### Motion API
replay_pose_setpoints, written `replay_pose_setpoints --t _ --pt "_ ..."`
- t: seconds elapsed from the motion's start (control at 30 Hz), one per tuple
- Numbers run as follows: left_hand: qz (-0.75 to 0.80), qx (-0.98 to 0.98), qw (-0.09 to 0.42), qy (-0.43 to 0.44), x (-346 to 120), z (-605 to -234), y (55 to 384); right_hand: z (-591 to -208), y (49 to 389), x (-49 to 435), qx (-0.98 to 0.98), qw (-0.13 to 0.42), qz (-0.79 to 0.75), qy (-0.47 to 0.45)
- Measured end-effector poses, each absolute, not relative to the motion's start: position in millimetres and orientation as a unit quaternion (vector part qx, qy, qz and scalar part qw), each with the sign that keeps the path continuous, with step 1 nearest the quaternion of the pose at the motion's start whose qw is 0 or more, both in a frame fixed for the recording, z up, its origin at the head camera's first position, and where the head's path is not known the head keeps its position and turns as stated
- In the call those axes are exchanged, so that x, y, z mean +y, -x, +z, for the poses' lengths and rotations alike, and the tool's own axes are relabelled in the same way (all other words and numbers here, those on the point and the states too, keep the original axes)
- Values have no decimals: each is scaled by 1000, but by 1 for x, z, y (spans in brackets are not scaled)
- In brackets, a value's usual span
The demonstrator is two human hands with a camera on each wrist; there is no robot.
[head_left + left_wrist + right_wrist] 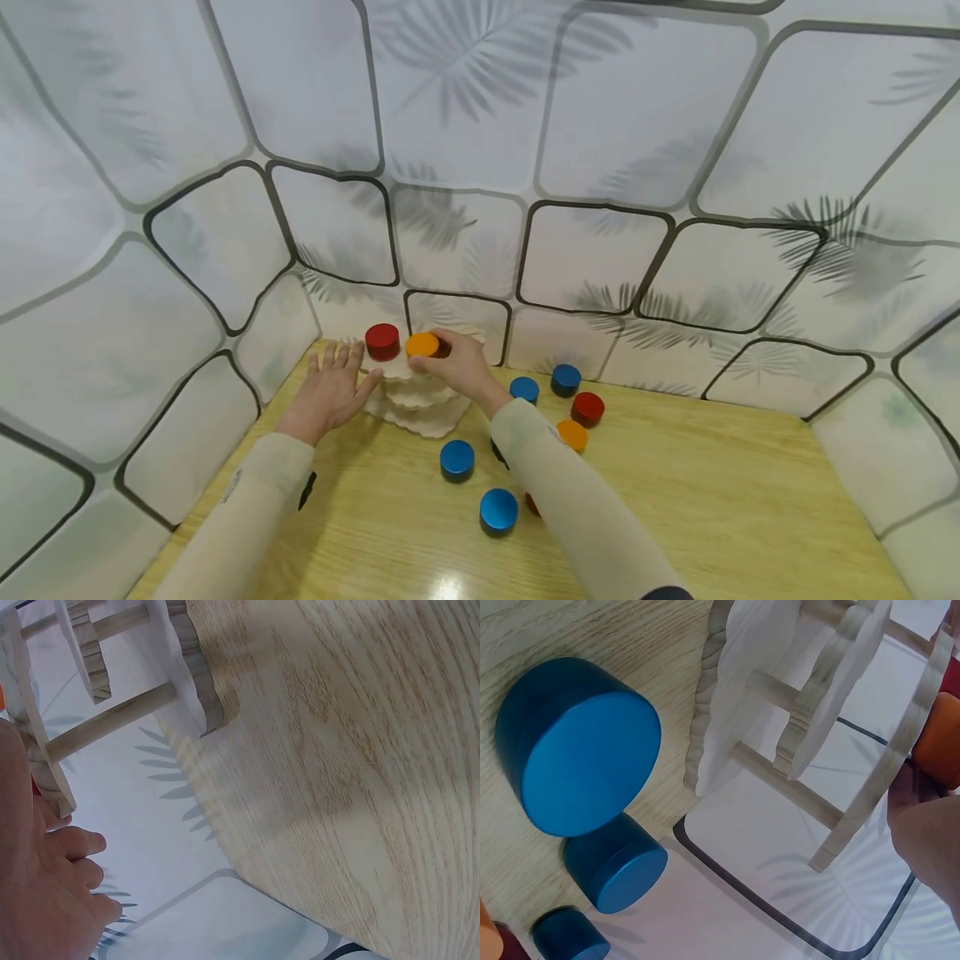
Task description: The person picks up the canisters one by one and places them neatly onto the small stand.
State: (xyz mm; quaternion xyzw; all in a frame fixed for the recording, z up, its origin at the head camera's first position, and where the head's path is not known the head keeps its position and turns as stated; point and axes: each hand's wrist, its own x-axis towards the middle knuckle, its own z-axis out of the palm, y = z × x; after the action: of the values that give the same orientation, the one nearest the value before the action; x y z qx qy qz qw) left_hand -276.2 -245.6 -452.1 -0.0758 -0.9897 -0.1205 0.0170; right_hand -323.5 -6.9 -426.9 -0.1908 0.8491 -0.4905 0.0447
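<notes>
A tiered wooden stand [427, 421] with scalloped edges is at the back left of the table, its shelves joined by round pegs [791, 787]. On its top tier sits a red round tin [382, 342]. Beside it, my right hand [462, 367] pinches an orange round tin [422, 343] between thumb and fingers, right over the top tier. My left hand [328, 390] is at the stand's left edge, fingers spread in the head view and thumb towards the top tier. In the left wrist view, its fingertips [90, 844] show beside the upper shelf's edge.
Blue tins [457, 461] stand on the wooden table [712, 500] right of the stand, several in all. Near them are a red tin [588, 409] and an orange tin [572, 435]; my right sleeve partly covers others. Patterned wall panels [457, 242] border the table's back and left.
</notes>
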Motion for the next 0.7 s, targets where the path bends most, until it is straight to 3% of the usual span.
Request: replay_pose_setpoints --t 0.7 --pt "-112 -991 16 72 -245 -452 276 -429 327 -20 836 45 -508 202"
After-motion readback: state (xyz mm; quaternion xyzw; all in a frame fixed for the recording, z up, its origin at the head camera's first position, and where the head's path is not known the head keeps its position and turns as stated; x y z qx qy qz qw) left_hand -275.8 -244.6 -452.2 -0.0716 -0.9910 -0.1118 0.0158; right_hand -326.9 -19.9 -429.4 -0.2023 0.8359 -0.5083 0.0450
